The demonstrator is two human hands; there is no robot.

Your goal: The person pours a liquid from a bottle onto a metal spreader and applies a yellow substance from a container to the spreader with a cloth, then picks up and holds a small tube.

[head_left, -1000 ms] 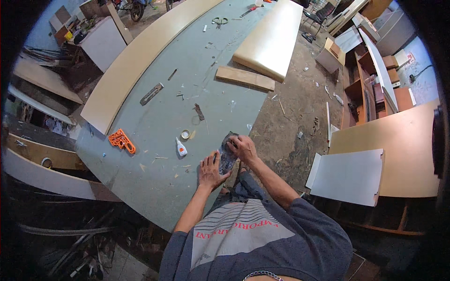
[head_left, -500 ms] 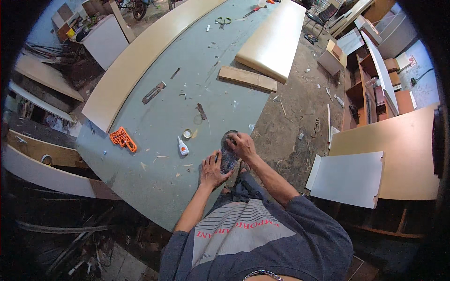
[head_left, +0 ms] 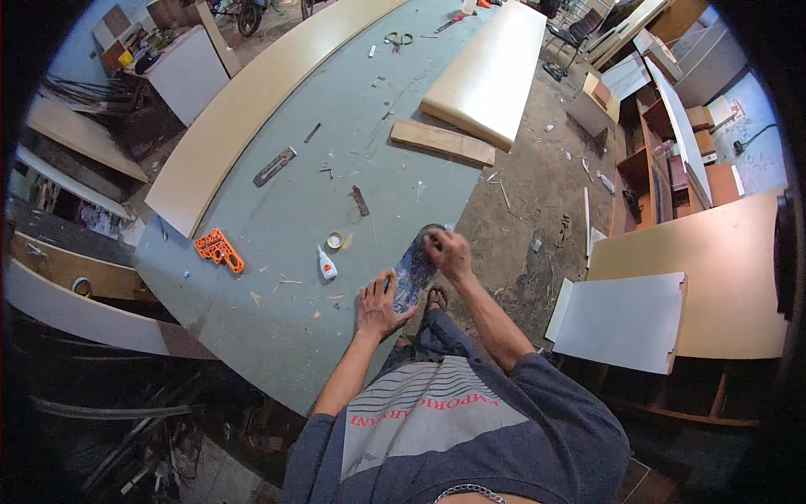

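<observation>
A dark, flat, blue-grey mottled slab (head_left: 413,273) lies at the near right edge of the bench, its kind unclear. Against its left side and near end rests my left hand (head_left: 379,309), fingers stretched and thumb apart. At the slab's far end my right hand (head_left: 451,254) is closed, slightly blurred, pressing down. Whatever its curled fingers hold is hidden from view. Left of my hands, a white glue bottle (head_left: 327,264) lies beside a small round tape roll (head_left: 335,240). Farther left is an orange perforated tool (head_left: 220,250).
The grey-green bench (head_left: 277,227) carries scraps, a utility knife (head_left: 275,166), scissors (head_left: 399,39) and a wood strip (head_left: 442,143). A pale panel (head_left: 491,71) lies behind the strip, and a long curved board (head_left: 243,126) runs along the left. Panels (head_left: 621,319) stand at right.
My right hand has slid away from me and slightly right along the slab, uncovering more of its mottled surface. My left hand stays in place.
</observation>
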